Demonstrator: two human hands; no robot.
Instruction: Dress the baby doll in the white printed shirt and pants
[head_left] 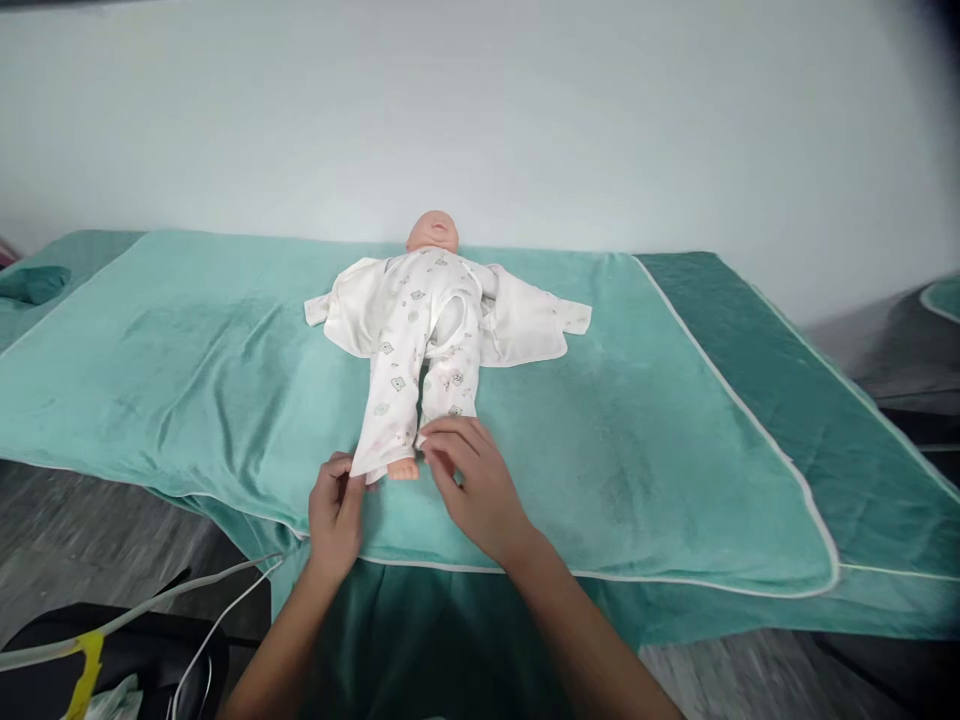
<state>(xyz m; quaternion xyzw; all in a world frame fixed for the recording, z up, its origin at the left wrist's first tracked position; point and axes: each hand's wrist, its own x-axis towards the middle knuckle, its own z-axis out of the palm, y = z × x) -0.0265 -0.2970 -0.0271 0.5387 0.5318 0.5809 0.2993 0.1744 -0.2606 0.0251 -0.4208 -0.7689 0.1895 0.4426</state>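
Note:
A baby doll lies on its back, its head toward the wall. White printed baby trousers cover its legs, with a round opening at the crotch. Under it a white baby shirt is spread open, sleeves out to both sides. My left hand pinches the hem of the trouser leg on the left, beside the doll's bare foot. At the other cuff, my right hand has its curled fingertips on the fabric. That hand hides the second foot.
A green blanket with white piping lies under the doll on a green-covered bed. Behind it rises a pale wall. White cables and yellow tape are at lower left, over a black object.

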